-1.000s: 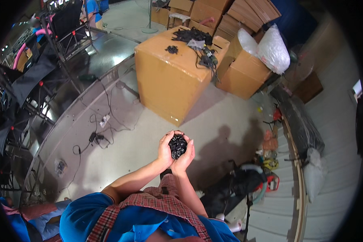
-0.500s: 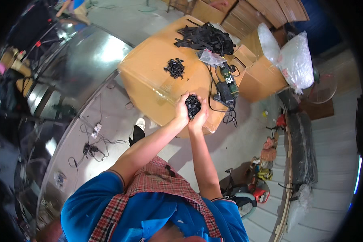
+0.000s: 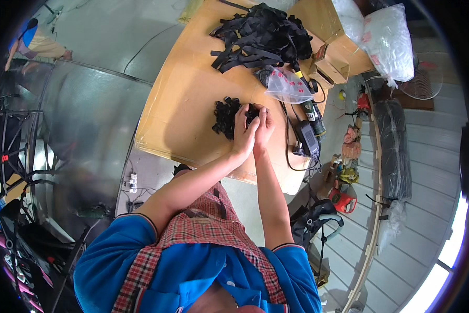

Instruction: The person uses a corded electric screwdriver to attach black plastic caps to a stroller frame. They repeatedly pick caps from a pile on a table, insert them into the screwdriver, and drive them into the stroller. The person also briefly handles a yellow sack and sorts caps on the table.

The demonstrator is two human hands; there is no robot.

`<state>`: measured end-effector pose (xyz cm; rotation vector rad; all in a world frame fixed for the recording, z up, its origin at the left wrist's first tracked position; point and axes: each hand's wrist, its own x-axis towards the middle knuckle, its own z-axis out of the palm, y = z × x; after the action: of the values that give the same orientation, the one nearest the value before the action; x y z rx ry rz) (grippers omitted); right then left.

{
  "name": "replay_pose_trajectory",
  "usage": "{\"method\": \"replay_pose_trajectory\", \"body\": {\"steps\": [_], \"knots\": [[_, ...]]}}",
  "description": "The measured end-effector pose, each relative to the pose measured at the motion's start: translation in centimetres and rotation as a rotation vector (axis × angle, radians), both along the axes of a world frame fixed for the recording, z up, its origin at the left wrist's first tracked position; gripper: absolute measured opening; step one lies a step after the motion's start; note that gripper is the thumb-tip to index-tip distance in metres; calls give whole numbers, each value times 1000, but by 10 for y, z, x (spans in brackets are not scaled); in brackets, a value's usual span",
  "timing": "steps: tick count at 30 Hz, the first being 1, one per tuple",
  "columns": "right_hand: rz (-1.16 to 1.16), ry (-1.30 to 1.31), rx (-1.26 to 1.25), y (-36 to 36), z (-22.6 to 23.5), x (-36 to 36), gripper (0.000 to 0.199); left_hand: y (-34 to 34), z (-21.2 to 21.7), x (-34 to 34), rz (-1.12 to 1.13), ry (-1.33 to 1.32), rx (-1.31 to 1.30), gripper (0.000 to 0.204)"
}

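Note:
Many small black pieces (image 3: pixel 252 111), perhaps plastic parts, lie cupped between my two hands. My left hand (image 3: pixel 245 133) curves round them from the left, and my right hand (image 3: pixel 265 129) closes in from the right, so most of what they hold is hidden. Right beside my left hand, a loose pile of similar black pieces (image 3: pixel 224 117) rests on the large cardboard box (image 3: pixel 166 122). Whether the handful touches this pile, I cannot tell.
A heap of black straps (image 3: pixel 266 36) covers the box's far side. To the right lie a clear plastic bag (image 3: pixel 289 86), a dark green power tool (image 3: pixel 311 113) and a black adapter (image 3: pixel 307 138) with cables. Smaller cardboard boxes (image 3: pixel 331 65) stand far right. Another person (image 3: pixel 36 41) is far left.
My cupped hands have moved forward from the box's near edge to the pile, still holding the black pieces. The box now appears closer, and the view has shifted.

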<state>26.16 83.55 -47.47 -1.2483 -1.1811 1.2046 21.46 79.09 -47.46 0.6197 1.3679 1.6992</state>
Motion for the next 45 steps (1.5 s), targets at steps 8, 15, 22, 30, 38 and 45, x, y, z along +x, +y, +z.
{"method": "replay_pose_trajectory", "body": {"steps": [8, 15, 22, 30, 38, 45], "knots": [[282, -779, 416, 21, 30, 26, 26, 3, 37, -57, -416, 556, 45, 63], [-164, -680, 171, 54, 60, 56, 28, 99, 64, -73, -300, 842, 264, 36], [-155, -437, 101, 102, 70, 50, 22, 140, 45, -32, -527, 1225, 172, 38], [-27, -249, 161, 74, 90, 29, 27, 236, 69, -44, -1372, 1441, -118, 23], [15, -334, 47, 70, 68, 27, 32, 229, 36, -27, -1231, 1843, -112, 49], [24, -293, -6, 69, 42, 24, 29, 219, 29, -32, -1019, 1836, 63, 38]]}}
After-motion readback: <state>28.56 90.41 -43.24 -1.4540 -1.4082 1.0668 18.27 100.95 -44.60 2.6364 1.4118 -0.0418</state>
